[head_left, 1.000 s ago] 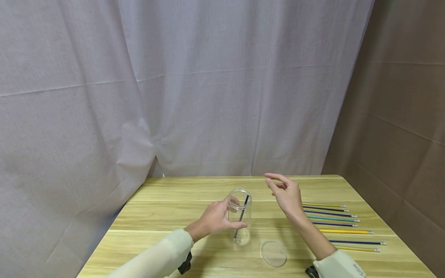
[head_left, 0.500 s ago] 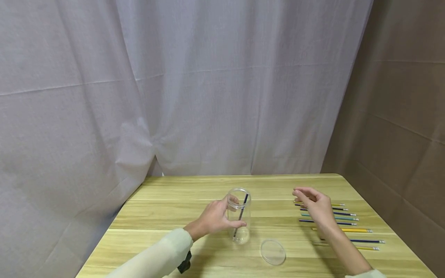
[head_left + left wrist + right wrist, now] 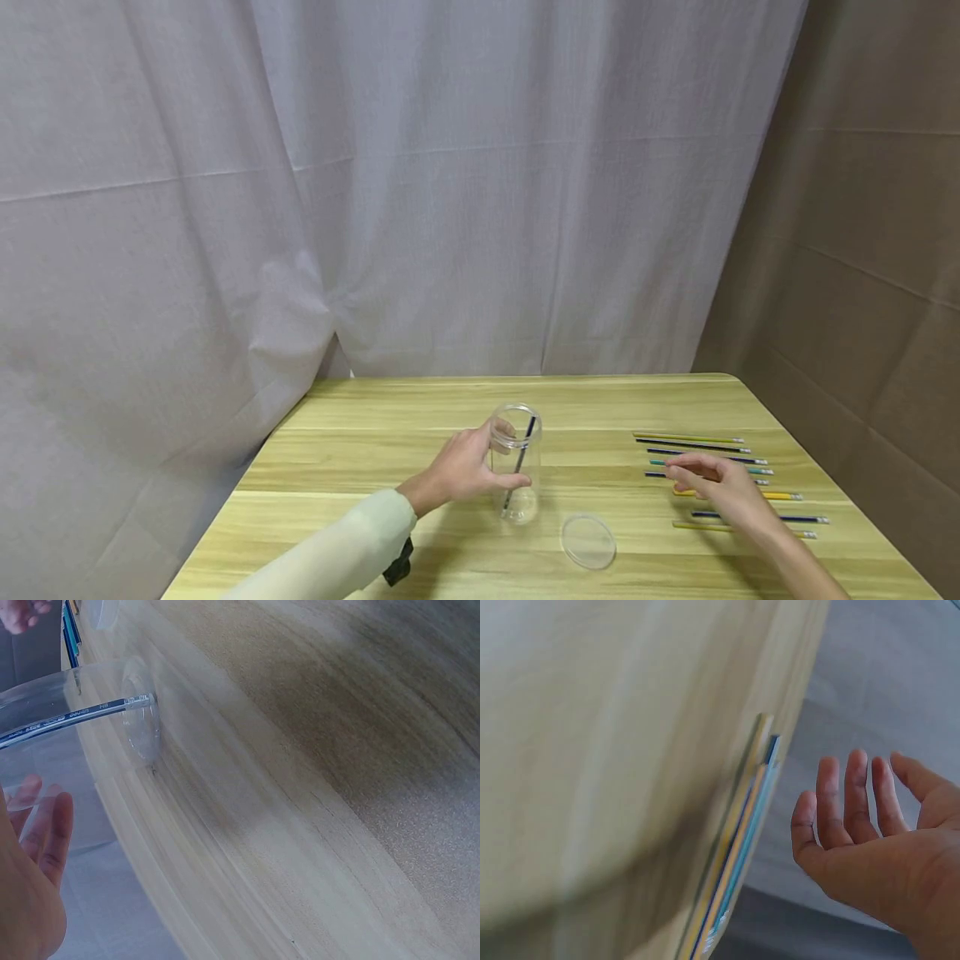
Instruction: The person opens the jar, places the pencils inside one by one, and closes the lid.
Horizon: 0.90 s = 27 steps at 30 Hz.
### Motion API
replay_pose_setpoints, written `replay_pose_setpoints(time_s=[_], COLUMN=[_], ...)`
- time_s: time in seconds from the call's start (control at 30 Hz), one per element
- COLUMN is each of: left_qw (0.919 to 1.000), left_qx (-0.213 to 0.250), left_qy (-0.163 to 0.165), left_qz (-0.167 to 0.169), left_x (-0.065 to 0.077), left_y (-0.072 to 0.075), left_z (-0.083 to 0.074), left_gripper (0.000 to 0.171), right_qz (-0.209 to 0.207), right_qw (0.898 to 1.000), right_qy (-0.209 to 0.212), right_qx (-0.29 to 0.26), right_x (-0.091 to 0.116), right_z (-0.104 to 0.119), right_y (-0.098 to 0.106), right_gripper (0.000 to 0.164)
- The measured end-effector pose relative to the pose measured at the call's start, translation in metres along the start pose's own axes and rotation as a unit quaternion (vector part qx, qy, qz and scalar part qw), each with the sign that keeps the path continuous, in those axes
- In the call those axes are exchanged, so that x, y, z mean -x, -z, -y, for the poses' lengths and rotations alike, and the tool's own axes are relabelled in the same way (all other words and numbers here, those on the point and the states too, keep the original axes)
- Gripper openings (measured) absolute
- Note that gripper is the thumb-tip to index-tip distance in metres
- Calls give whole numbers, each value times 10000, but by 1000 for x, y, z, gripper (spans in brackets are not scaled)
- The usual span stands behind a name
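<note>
My left hand (image 3: pixel 471 465) grips a clear plastic jar (image 3: pixel 517 467) that stands upright and uncapped on the table. One dark blue pencil (image 3: pixel 520 462) leans inside it; the left wrist view shows this pencil (image 3: pixel 71 718) reaching the jar's base (image 3: pixel 142 720). Above the row of pencils at the right, my right hand (image 3: pixel 722 490) hovers with loosely bent fingers and holds nothing. Beneath and around it lie a yellow pencil (image 3: pixel 783 497), a teal pencil (image 3: pixel 657 462) and several dark blue ones. In the right wrist view the right hand (image 3: pixel 885 832) is apart from the pencils (image 3: pixel 731 847).
A round clear lid (image 3: pixel 588 542) lies flat on the wooden table (image 3: pixel 360 417), right of the jar and nearer the front. Grey cloth (image 3: pixel 450 208) hangs behind the table, and a brownish cloth (image 3: pixel 862 292) hangs along the right side.
From beside the jar, my right hand has moved right and toward the front, over the pencils. My left hand and the jar have stayed in place.
</note>
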<state>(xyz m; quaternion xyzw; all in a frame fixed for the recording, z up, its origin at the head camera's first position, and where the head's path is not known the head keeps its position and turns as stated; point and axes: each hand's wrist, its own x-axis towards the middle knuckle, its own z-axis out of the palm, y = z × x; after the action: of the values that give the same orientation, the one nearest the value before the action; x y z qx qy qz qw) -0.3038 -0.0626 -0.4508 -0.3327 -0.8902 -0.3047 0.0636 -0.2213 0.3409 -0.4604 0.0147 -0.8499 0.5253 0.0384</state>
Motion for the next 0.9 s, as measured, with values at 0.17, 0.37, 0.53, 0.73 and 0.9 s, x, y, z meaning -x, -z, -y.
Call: replay_pose_setpoints(time_s=[0.17, 0.37, 0.53, 0.73, 0.9], left_qw=[10000, 10000, 9999, 9999, 9999], left_qx=[3, -82, -116, -116, -135], left_qy=[28, 7, 12, 1, 0], left_qz=[27, -15, -30, -29, -35], left_x=[-1, 0, 0, 1, 0], left_y=[0, -1, -1, -1, -1], left_z=[-1, -1, -1, -1, 0], left_gripper=[72, 71, 71, 72, 72], right_qz=[201, 95, 253, 14, -167], right_qw=[9997, 9970, 9951, 9921, 9917], right_qy=[10, 312, 717, 838, 572], right_qx=[107, 700, 624, 933, 1137], right_x=[9, 15, 14, 13, 14], right_z=[-16, -30, -38, -40, -39], right_y=[7, 10, 11, 9, 11], right_gripper=[33, 25, 23, 24, 25])
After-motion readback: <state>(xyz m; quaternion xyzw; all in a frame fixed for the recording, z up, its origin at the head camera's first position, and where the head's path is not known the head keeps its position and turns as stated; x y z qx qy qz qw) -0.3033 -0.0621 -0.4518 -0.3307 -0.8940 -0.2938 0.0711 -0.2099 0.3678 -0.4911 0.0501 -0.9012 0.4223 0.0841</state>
